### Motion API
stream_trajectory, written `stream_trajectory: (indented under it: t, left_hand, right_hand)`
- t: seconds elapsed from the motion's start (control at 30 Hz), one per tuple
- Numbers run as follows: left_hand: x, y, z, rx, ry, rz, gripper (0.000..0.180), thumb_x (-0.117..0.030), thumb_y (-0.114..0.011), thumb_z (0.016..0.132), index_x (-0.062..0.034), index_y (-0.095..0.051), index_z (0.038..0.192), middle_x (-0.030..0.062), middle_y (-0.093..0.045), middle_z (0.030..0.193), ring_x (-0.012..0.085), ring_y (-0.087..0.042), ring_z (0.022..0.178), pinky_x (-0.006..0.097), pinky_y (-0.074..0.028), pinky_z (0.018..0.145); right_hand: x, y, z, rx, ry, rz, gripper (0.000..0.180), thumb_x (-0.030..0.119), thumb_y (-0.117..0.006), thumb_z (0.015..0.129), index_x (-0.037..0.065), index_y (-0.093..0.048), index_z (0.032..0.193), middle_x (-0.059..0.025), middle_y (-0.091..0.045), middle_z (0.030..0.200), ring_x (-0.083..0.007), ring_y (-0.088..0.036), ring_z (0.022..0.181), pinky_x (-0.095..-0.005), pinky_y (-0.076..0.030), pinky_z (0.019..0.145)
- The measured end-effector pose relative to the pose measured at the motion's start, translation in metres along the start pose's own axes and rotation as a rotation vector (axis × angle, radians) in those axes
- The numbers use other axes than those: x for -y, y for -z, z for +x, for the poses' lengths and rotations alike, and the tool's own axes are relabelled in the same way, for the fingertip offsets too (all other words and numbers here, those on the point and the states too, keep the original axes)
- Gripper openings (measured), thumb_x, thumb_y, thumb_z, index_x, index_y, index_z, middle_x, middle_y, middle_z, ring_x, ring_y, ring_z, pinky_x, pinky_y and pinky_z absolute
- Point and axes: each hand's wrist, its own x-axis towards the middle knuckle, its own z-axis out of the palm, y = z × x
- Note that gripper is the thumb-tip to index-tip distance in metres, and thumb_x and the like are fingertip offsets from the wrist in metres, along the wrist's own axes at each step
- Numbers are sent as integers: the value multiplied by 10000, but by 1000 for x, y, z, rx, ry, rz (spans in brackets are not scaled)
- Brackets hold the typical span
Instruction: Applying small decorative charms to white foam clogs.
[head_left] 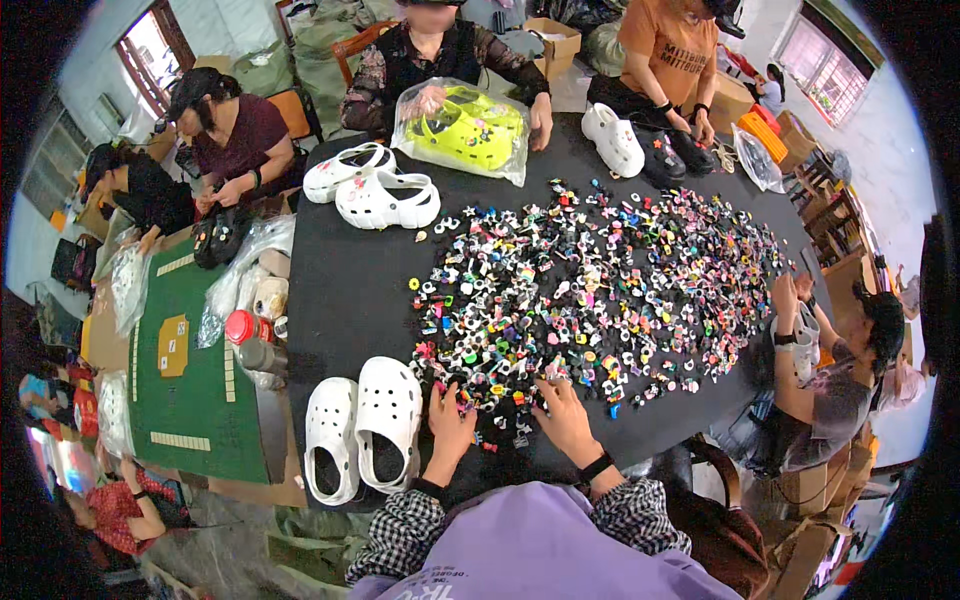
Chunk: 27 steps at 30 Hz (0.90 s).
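Black cloth: covers the desk (370,290), which carries everything below.
Charms: a wide, thick scatter of small coloured charms (600,290) spreads across the middle and right of the desk, reaching down to the near edge.
Left hand: the left hand (450,420) lies palm down at the near edge of the scatter, fingers spread and loose, tips on the charms, gripping nothing.
Right hand: the right hand (565,415) lies flat just beside it, fingers stretched into the charms; a dark wristband (596,467) sits on the wrist. It clasps nothing that shows.
White clogs: a pair (362,425) stands just left of the left hand, openings toward the wearer.
Far clogs: a second white pair (372,187) lies at the far left of the desk.
Bag: a clear bag with yellow-green clogs (465,128) sits before a person across the desk.
Others: more people sit round the desk, one at the right edge holding a white clog (806,335).
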Motion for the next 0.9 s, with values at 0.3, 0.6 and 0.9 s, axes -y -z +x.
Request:
stream_trajectory:
  t: [0.3,0.6,0.9]
  left_hand:
    - [-30,3,-17,159,-16,-101,608,-126,-648,833,-144,-424,1398,226,-454,1202,388,-588,935,434,-502,826]
    - [-27,-2,-19,200,-100,-267,281,-60,-634,855,-9,-552,1119,158,-659,982,305,-644,969,371,-497,844]
    - [-24,22,-13,81,94,-409,313,26,-564,863,-34,-574,1170,125,-647,1041,234,-632,963,331,-483,862]
  right_hand:
    - [31,-16,4,155,40,-38,613,107,-772,712,169,-506,1261,-140,-453,1214,-361,-569,1021,-425,-548,760]
    - [19,-26,8,81,-51,308,342,15,-646,771,125,-556,1082,-154,-508,1034,-401,-606,845,-457,-525,692]
    - [19,-7,3,74,-171,462,417,33,-709,746,100,-567,1131,-163,-539,1093,-363,-527,1045,-432,-465,903]
